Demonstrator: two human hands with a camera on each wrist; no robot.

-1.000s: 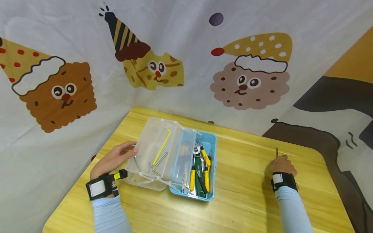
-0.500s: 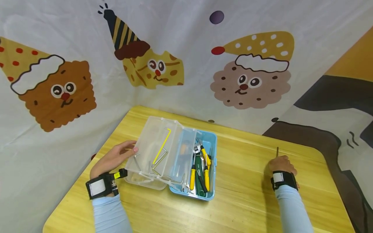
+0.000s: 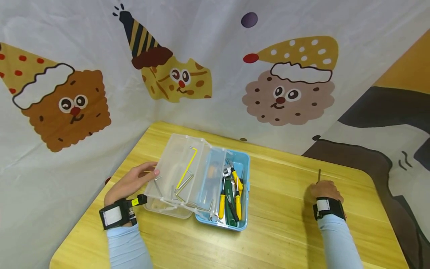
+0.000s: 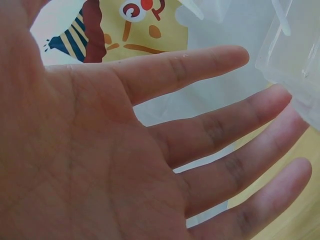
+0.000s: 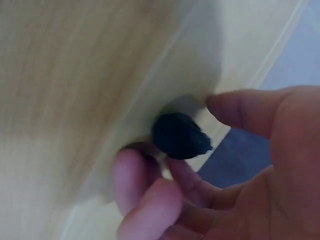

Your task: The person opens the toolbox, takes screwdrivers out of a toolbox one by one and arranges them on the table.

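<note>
My left hand (image 3: 129, 184) is at the left edge of the clear plastic tray (image 3: 172, 157) of a toolbox. In the left wrist view its fingers (image 4: 215, 125) are nearly straight, and some fingertips meet the tray's corner. A yellow hex key (image 3: 186, 170) and several silver hex keys (image 3: 184, 186) lie in the tray. Far to the right, my right hand (image 3: 326, 191) holds what looks like a screwdriver (image 5: 177, 136) low over the table. Its dark handle end shows between curled fingers and thumb; a thin shaft (image 3: 319, 175) points away from me.
The toolbox's blue base (image 3: 244, 220) holds yellow-handled tools (image 3: 238, 207), a green tool (image 3: 230, 198) and an adjustable wrench (image 3: 227, 172). It stands on a yellow wooden table (image 3: 275, 209). A printed cloth (image 3: 215, 116) hangs behind the table's far edge.
</note>
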